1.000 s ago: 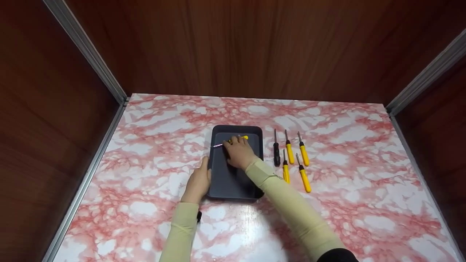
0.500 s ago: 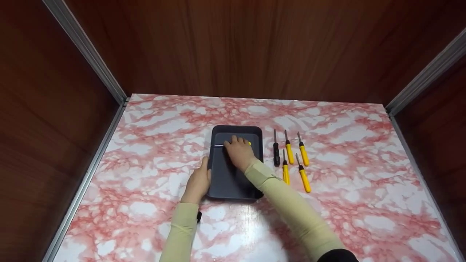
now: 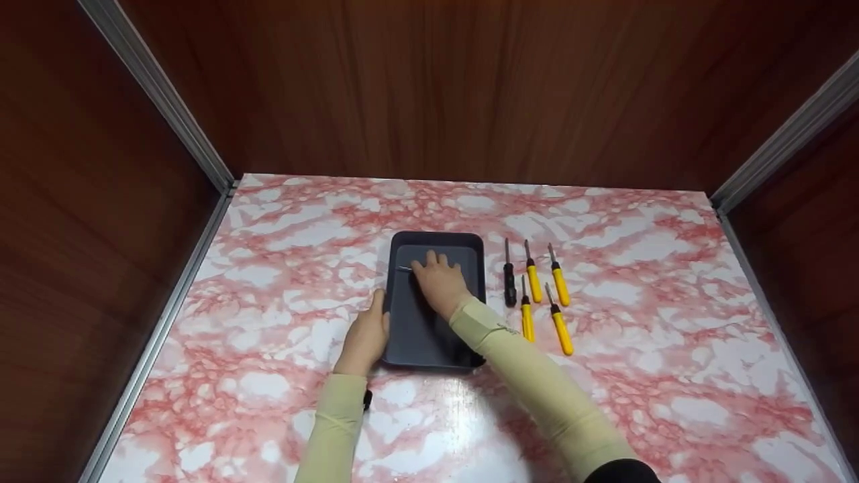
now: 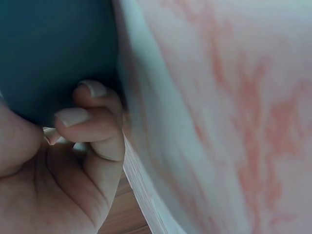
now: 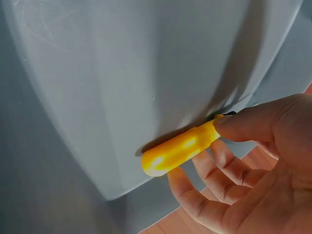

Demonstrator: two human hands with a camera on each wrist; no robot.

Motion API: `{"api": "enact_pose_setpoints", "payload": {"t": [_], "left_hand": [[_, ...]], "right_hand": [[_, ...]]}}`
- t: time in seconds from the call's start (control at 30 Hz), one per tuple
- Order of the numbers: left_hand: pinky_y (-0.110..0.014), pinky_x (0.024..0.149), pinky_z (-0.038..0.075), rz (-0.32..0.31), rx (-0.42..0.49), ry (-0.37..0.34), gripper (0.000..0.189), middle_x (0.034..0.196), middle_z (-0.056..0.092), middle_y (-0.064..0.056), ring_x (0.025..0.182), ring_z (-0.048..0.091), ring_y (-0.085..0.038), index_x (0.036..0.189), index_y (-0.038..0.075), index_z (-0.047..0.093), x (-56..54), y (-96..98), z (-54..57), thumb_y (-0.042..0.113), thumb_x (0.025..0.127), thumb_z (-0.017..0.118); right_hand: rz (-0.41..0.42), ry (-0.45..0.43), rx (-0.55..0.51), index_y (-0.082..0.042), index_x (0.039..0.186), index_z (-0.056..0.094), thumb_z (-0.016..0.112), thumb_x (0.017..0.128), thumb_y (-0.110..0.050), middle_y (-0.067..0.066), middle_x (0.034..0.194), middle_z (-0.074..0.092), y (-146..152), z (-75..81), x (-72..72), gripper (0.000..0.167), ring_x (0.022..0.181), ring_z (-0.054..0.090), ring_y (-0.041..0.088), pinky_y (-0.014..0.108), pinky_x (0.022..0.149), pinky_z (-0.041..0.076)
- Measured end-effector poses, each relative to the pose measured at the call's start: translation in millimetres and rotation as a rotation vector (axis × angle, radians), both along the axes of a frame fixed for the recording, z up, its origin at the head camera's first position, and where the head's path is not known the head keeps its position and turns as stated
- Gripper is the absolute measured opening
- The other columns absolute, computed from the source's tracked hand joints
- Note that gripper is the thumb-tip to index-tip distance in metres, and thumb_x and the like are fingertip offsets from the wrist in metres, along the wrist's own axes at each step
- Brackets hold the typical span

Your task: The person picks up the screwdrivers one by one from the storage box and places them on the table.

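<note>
A dark grey rectangular tray (image 3: 423, 322) sits mid-table. At its left side my left hand (image 3: 364, 335) holds the edge; in the left wrist view, curled fingers (image 4: 97, 124) meet the dark outer wall. Inside the tray's far half, my right hand (image 3: 439, 282) pinches a screwdriver by its yellow handle (image 5: 178, 148), thumb on one side and fingers on the other. The screwdriver lies low, crosswise, close to the tray floor. Its metal shaft (image 3: 405, 268) points left in the head view, where the hand hides the handle.
Right of the tray lie a black-handled screwdriver (image 3: 510, 285) and several yellow-handled ones, such as the near-right screwdriver (image 3: 562, 332), tips pointing away. They rest on a red-and-white marbled tabletop (image 3: 644, 376). Brown wood-grain panels (image 3: 429, 94) enclose the back and sides.
The screwdriver in my right hand has turned from slanted to nearly straight across the tray and shifted slightly right. Its yellow end is now hidden in the head view. My left hand stays put.
</note>
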State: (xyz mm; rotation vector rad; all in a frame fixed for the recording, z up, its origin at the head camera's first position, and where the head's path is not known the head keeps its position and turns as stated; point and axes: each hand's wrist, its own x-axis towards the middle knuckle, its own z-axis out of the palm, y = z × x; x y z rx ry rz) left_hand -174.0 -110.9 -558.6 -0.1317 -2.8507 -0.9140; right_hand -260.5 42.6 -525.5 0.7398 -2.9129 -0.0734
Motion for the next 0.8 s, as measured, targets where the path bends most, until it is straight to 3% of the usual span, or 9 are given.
{"api": "enact_pose_setpoints", "payload": {"t": [0.8], "left_hand": [[-0.050,0.055,0.047,-0.004,0.009,-0.032,0.043,0.070,0.062,-0.022,0.061,0.062,-0.037,0.136,0.002,0.038,-1.8,-0.1,-1.7,0.009,0.096,0.053]], "right_hand": [[-0.033,0.047,-0.001,-0.014,0.121,0.060,0.055,0.093,-0.008,0.017,0.101,0.060,-2.6,-4.8,7.5,0.030,0.084,0.063,0.031,0.044,0.058,0.053]]}}
